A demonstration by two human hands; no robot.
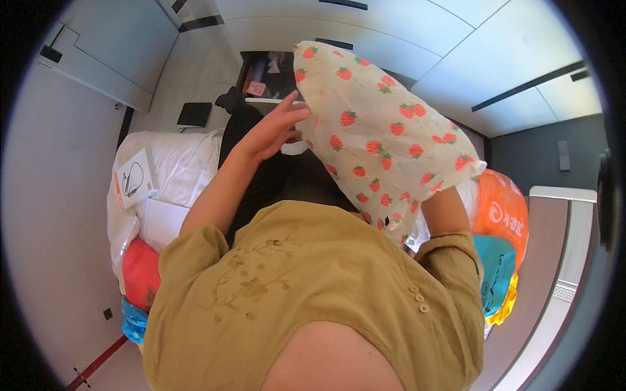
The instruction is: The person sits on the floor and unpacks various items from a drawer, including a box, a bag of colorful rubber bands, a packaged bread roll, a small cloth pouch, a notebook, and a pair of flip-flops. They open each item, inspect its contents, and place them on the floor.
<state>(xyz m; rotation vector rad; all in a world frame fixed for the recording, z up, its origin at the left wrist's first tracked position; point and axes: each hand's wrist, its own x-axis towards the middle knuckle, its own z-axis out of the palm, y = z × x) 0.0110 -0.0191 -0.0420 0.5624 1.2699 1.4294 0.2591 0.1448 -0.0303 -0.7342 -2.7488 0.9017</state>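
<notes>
A large pale bag (371, 132) printed with red strawberries is raised over my lap, wrinkled and tilted, with one corner pointing towards the drawers. My left hand (283, 124) is at its left edge, fingers spread; the fingertips meet or nearly meet the material. A small white band-like thing (294, 148) shows just below that hand; what it is I cannot tell. My right forearm (446, 210) goes up behind the lower right corner of the bag, and the bag hides my right hand. What the bag holds cannot be seen.
Beyond my knees a dark drawer (281, 78) stands pulled out with small items inside. On the white bedding (171, 146) to my left lie a boxed cable-like product (136, 179) and a white box (164, 220). Orange (501, 215) and teal bags (496, 269) are at my right.
</notes>
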